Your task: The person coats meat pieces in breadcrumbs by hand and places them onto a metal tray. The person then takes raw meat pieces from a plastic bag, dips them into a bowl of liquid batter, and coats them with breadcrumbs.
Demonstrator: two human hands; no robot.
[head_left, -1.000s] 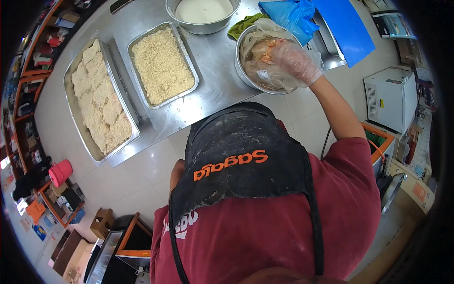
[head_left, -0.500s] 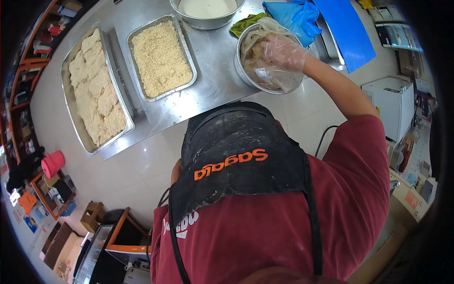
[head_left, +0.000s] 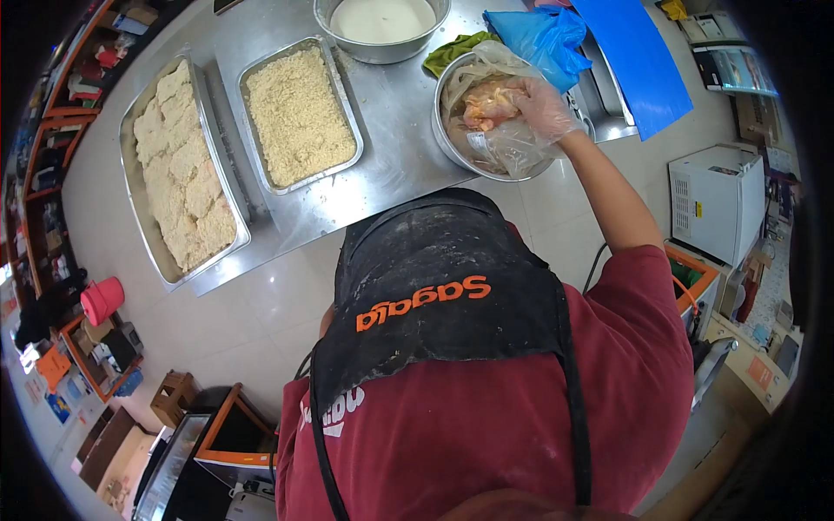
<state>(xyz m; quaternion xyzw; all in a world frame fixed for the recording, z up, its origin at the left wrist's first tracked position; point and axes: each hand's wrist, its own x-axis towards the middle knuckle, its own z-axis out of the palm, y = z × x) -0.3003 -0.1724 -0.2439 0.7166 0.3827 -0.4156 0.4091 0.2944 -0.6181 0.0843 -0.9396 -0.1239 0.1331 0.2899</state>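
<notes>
My right hand, in a clear plastic glove, grips a piece of raw chicken just above a metal bowl. A clear plastic bag lines that bowl, its edge spilling over the rim. My left hand is out of sight; only a sliver of skin shows beside the apron. Left of the bowl, a metal tray holds pale coarse crumbs. Farther left, a deeper tray contains several crumb-coated pieces packed side by side.
Behind the trays stands a bowl of white liquid. A green cloth, a blue plastic bag and a blue board lie near the lined bowl. The steel table ends close to my apron.
My right hand was down inside the lined bag; now it has risen, bringing the raw chicken piece into sight. My right elbow has moved down and inward.
</notes>
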